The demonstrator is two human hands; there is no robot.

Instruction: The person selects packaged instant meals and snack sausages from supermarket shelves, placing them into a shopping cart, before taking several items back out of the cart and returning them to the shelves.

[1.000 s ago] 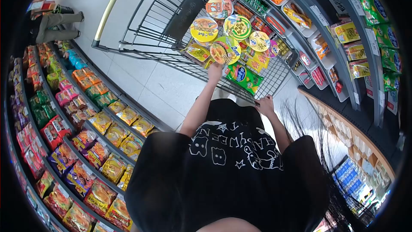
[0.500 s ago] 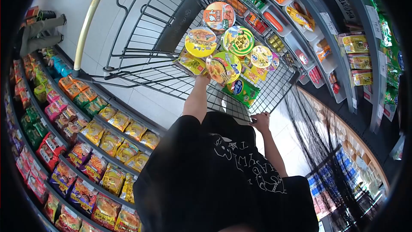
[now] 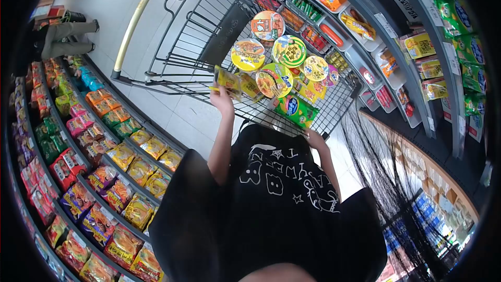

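Note:
My left hand is closed on a yellow packet, which it holds tilted over the near side of the wire shopping cart. My right hand is closed around the cart's rim at the near right; its fingertips are small and partly hidden. Inside the cart are several round instant noodle tubs: an orange one, a yellow one, a green one and a yellow-green one. Beside them lie a green bag and a yellow bag.
Shelves of bagged noodles curve along the left. More shelves with packaged snacks rise close on the right. A person's legs show at the upper left. Dark hair strands hang into view at the right.
My left hand has drawn up and left from the tubs, lifting the yellow packet. My right hand stays at the rim. The view has shifted slightly.

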